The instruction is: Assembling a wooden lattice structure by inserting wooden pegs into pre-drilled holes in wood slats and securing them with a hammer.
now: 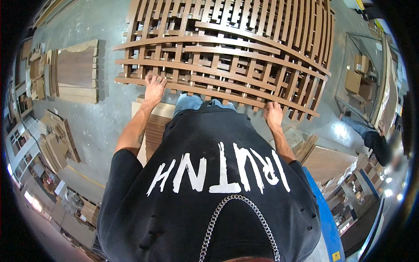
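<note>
A large brown wooden lattice frame (227,52) made of crossed slats fills the upper middle of the view, lying over more slats beneath. My left hand (154,85) rests on its near left edge, fingers over the front slat. My right hand (273,114) grips the near edge further right. Both arms reach forward past my black shirt (209,196). Whether the fingers wrap under the slat is hidden.
Stacked brown boards (77,70) lie on the grey concrete floor to the left. Cardboard and panels (56,139) sit at the far left. A metal cart with boxes (360,74) stands at right, near another person's legs (371,137). Wood panels (325,163) lie by my right side.
</note>
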